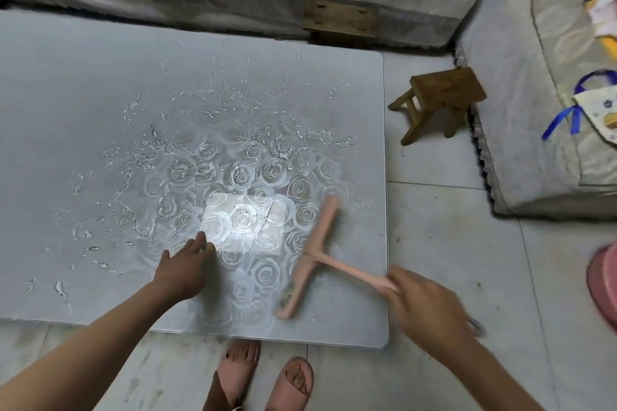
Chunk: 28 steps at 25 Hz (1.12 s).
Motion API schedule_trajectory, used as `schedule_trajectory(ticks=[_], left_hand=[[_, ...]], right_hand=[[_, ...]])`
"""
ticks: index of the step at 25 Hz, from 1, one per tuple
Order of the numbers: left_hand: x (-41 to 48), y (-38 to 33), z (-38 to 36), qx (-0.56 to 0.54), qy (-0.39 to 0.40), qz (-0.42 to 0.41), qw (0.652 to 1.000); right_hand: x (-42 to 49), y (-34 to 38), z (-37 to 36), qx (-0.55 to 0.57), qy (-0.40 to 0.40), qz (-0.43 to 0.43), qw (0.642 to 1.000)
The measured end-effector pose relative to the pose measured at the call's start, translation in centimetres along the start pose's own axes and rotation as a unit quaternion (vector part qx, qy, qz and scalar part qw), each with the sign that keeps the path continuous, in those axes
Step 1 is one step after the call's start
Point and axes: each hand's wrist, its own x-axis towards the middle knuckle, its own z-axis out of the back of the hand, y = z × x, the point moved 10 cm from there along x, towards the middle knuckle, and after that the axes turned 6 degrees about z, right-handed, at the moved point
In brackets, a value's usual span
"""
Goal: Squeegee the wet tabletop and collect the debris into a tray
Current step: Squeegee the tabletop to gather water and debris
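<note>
Two hands work at a grey glass tabletop [66, 77] with a rose pattern showing near its front right corner. The right hand [424, 304], blurred, hangs over the right edge close to that corner, its fingers curled round the end of the handle of a pink T-shaped squeegee [312, 260]. The squeegee's long blade sits on the glass just inside the right edge. It lies aslant, its far end nearer that edge and its near end pointing toward the front edge. Its outline is also smeared, so whether the whole blade touches the glass cannot be told.

The left hand [183, 272] lies near the front edge, left of the blade and apart from it, with straight fingers spread flat on the wet surface and holding nothing. Water [233, 110] stands in scattered beads and streaks across the middle of the tabletop, thinning toward the back and left edges.

Beyond the right edge lies tiled floor [434, 210], with a small wooden stool [444, 93] near the back right corner and a sofa [521, 77] behind it. Sandalled feet [293, 377] stand at the front edge.
</note>
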Motion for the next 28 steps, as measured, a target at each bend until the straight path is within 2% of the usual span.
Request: schedule_trajectory(ticks=[2, 3, 5, 7, 10, 12, 14, 18, 24, 26, 28], left_hand=[[0.0, -0.2, 0.5, 0.014, -0.009, -0.01, 1.0], [0.0, 0.0, 0.6, 0.011, -0.01, -0.011, 1.0], [0.0, 0.0, 0.6, 0.0, -0.014, -0.018, 1.0], [-0.1, 0.1, 0.9, -0.038, -0.03, -0.031, 0.998], [-0.7, 1.8, 2.6, -0.223, -0.101, -0.037, 0.969], [-1.5, 4.1, 3.5, -0.273, -0.161, -0.015, 0.948], [-2.5, 5.9, 2.7, -0.247, -0.178, 0.01, 0.952], [-4.0, 9.7, -0.2, -0.208, -0.131, 0.082, 0.966], [-5.1, 13.9, -3.6, -0.211, -0.082, 0.173, 0.959], [-5.3, 14.6, -4.1, -0.21, -0.074, 0.187, 0.957], [-5.6, 14.8, -4.6, -0.207, -0.062, 0.194, 0.957]], right_hand=[[-3.4, -5.8, 0.4, -0.009, 0.029, -0.071, 0.997], [-3.7, -6.5, 0.5, -0.023, 0.039, -0.078, 0.996], [-1.7, -3.6, 0.1, -0.025, 0.045, -0.051, 0.997], [2.6, 2.5, -1.1, 0.005, 0.038, 0.002, 0.999], [8.5, 11.4, -1.6, 0.022, 0.028, 0.061, 0.997], [9.7, 12.6, 0.1, 0.005, 0.015, 0.077, 0.997], [7.6, 9.5, 1.4, -0.023, 0.024, 0.06, 0.998], [2.4, 5.0, 1.4, -0.085, 0.048, 0.01, 0.995], [9.9, 21.1, -2.4, 0.016, 0.025, 0.109, 0.994], [11.6, 22.5, -1.1, 0.003, 0.023, 0.116, 0.993], [10.3, 19.4, 0.9, -0.026, 0.011, 0.103, 0.994]])
